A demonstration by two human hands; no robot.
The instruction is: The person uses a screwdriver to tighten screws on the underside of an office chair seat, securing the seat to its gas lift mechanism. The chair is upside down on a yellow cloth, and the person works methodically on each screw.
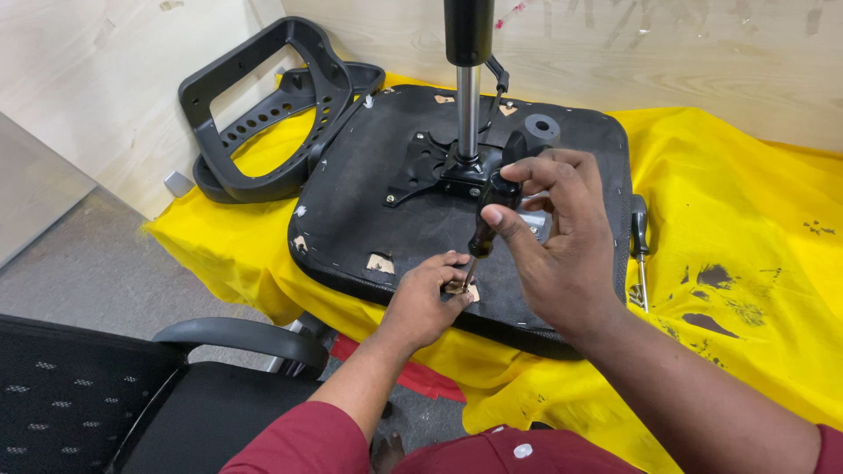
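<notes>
Landmark: upturned chair seat [369, 219], black, underside up, lying on a yellow cloth [729, 202].
Screwdriver [486, 219]: upright near the front edge of the seat, tip down on a pale patch of the underside; dark handle, thin metal shank.
Right hand [553, 237]: clenched around the screwdriver handle, thumb and fingers wrapped near its top.
Left hand [426, 303]: at the front edge of the seat, fingertips pinched at the screwdriver tip; whether a screw sits between them, cannot tell.
Handling, screwdriver: judged light and rigid; handle likely the only sound hold, shank thin and probably slippery.
Handling, seat: judged bulky and fairly heavy; stiff board under thin covering, torn in places; best taken by the rim.
Gas column [467, 88]: standing upright from the metal plate at the centre of the seat.
Second screwdriver [639, 246]: lying on the cloth just beside the right edge of the seat.
Back frame [263, 114]: black plastic, beyond the left edge of the seat, leaning at the wall.
Armrest [237, 338]: below the front edge of the seat, part of another chair.
</notes>
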